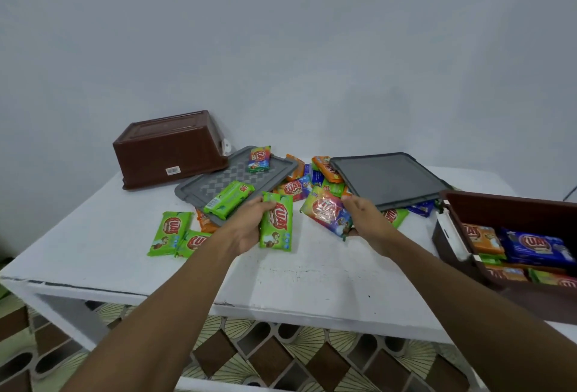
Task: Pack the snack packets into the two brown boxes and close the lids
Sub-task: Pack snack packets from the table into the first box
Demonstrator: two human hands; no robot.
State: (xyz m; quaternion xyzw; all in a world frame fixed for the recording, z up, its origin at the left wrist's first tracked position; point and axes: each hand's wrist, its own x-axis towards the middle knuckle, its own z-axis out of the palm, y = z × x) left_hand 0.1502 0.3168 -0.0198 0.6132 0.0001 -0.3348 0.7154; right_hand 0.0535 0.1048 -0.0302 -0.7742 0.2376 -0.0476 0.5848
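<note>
My left hand grips a green snack packet above the white table. In my right hand is a multicoloured packet. One brown box lies upside down at the back left. The other brown box stands open at the right edge and holds several packets. A grey patterned lid lies in the middle with two packets on it. A plain grey lid rests on a heap of loose packets.
Two green packets lie on the table left of my left hand. The table's front edge is chipped. A patterned tiled floor shows below. A pale wall rises behind the table.
</note>
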